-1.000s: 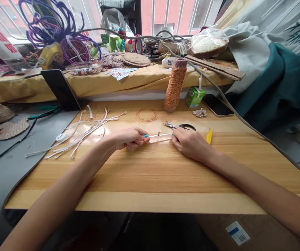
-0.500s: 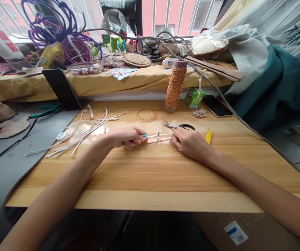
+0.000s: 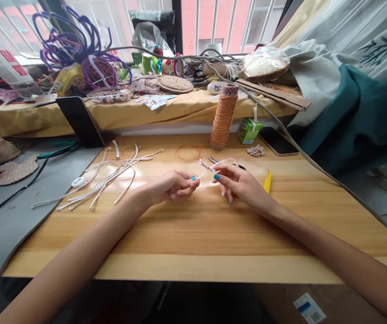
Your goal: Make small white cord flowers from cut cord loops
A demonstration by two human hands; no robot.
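Note:
My left hand [image 3: 171, 186] and my right hand [image 3: 236, 181] are raised a little above the wooden table [image 3: 193, 225], each pinching an end of a thin white strip [image 3: 210, 165] that bends up in a loop between them. The scissors [image 3: 213, 160] lie on the table right behind the strip, mostly hidden by my right hand. A yellow tool [image 3: 267, 181] lies just right of my right hand. A pile of loose white strips [image 3: 112, 173] is spread left of my left hand.
A tall spool of orange cord [image 3: 223, 114], a coil of thin orange wire [image 3: 188, 153], a green juice box [image 3: 249, 128], a small woven flower [image 3: 256, 150] and a phone [image 3: 277, 141] stand behind the hands. A dark tablet [image 3: 78, 120] leans at the back left. A cluttered shelf [image 3: 146, 105] runs behind.
Both hands have lifted off the table and drawn closer, so the strip, stretched flat between them before, now arches up in a loop. The view shifted slightly.

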